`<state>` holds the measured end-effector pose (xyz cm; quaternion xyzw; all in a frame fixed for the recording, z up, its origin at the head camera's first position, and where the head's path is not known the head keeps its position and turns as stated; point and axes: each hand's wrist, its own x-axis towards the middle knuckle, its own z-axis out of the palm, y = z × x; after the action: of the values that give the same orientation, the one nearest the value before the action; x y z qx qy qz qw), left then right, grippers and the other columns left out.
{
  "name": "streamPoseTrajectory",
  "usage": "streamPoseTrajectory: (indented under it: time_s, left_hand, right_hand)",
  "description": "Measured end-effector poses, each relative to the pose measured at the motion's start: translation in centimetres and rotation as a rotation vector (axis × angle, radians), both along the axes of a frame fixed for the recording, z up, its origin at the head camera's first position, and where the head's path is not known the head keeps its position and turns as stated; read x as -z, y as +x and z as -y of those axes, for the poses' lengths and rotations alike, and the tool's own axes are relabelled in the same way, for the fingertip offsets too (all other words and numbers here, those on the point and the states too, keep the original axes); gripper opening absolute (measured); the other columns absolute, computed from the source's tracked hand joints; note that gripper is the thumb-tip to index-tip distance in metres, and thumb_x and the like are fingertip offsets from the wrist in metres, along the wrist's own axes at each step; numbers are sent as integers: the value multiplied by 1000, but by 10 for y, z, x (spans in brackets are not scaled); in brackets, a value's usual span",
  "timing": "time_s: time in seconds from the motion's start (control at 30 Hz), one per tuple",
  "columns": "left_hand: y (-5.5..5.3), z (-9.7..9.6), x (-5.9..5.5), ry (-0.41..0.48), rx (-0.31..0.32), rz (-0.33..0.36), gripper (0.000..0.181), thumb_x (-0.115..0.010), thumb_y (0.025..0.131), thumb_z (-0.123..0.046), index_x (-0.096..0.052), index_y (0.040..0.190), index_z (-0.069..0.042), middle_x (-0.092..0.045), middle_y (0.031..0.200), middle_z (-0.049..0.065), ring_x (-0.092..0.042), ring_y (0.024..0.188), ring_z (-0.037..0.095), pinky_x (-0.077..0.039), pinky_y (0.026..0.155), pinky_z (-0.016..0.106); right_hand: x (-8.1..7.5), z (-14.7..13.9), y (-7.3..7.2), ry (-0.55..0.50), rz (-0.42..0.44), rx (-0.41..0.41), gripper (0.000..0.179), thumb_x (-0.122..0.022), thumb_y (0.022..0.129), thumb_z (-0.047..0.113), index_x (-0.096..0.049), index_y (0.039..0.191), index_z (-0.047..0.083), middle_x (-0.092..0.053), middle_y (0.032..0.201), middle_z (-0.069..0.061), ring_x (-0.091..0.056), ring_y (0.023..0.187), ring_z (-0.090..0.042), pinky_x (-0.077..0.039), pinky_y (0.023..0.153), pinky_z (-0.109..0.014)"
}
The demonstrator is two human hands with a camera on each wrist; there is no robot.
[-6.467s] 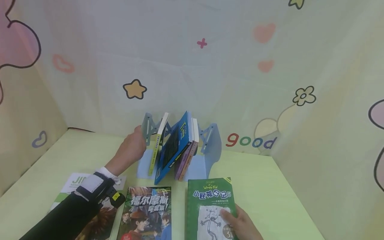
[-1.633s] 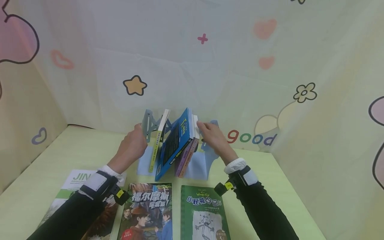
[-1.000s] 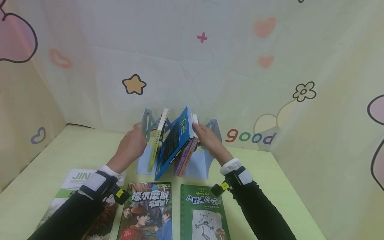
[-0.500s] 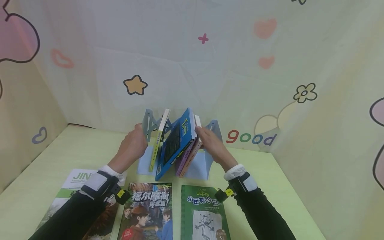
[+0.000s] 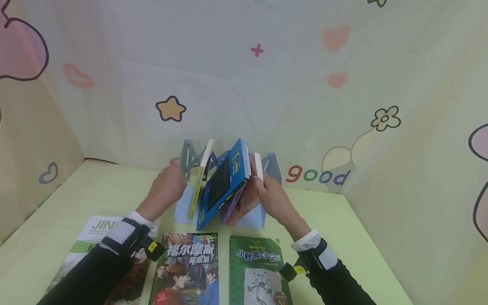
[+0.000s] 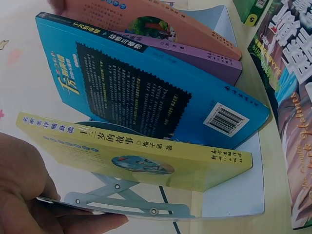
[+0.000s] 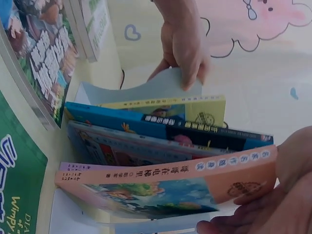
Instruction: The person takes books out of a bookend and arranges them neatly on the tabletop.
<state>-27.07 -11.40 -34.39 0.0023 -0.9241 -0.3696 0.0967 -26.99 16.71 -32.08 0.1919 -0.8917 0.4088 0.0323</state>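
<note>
In the head view my left hand (image 5: 164, 187) grips the left end plate (image 5: 186, 157) of a light blue-grey book rack. The left wrist view shows the thumb and fingers on either side of that plate. My right hand (image 5: 277, 199) holds the top of an orange book (image 5: 245, 204), thumb on the near side. This book leans right, apart at its top from the purple book (image 5: 234, 205). To its left a blue book (image 5: 223, 186) leans steeply, and a yellow book (image 5: 196, 191) stands near the left plate. A further thin book (image 7: 141, 151) shows in the right wrist view.
Flat on the pale yellow table (image 5: 328, 237), in front of the rack, lie a white-and-green magazine (image 5: 89, 231), a detective comic book (image 5: 187, 267) and a green book (image 5: 259, 258). The rack's right end plate (image 5: 273, 164) stands behind my right hand. A patterned cloth backs the table.
My right hand has left the green book and gone up to the rack. It now grips the orange book, whose top has tilted right, away from the purple one. The left hand stays put.
</note>
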Motion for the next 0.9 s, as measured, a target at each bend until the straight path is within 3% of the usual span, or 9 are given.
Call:
streamPoseTrajectory:
  time_s: [0.17,0.27,0.43,0.6,0.73,0.9]
  left_hand:
    - [0,0,1,2,2,-2,48,-38,105,-4,-28,149,13,-65,108,34,-72,74,35,-52,47,30]
    - [0,-1,2,0,4,-7,48,-39,105,-4,-28,149,13,-65,107,34,-72,75,35,-53,47,30]
    - [0,-2,2,-3,0,-10,48,-40,105,-3,-29,148,13,-65,107,33,-72,74,34,-52,47,30]
    - [0,-2,1,-15,-9,-11,46,-39,104,-3,-30,147,14,-65,102,33,-70,70,33,-51,46,29]
    - [1,-2,1,-13,-9,-6,47,-38,104,-3,-30,147,14,-65,102,32,-69,69,32,-49,46,29]
    - [1,-2,0,-8,-10,0,47,-38,105,-3,-30,148,14,-65,101,32,-70,69,32,-50,46,29]
  right_hand:
    - [2,-1,12,21,-29,38,38,-40,110,25,-56,131,-4,-61,94,-18,-62,80,-29,-44,56,-34]
    - [3,-3,19,34,-34,59,35,-41,108,22,-56,126,-4,-59,89,-15,-57,70,-24,-37,49,-32]
    - [8,-9,27,22,-30,80,32,-47,104,17,-58,124,-5,-68,98,-16,-57,68,-22,-37,50,-32]
    - [14,-16,35,-29,6,78,35,-54,100,10,-61,131,-3,-73,114,-18,-65,82,-27,-43,55,-31]
    - [19,-18,41,-66,20,107,32,-59,97,8,-65,127,-2,-73,114,-17,-67,83,-27,-49,59,-32]
    - [23,-20,46,-144,127,125,39,-62,93,7,-60,132,-1,-71,116,-18,-67,84,-27,-50,59,-33]
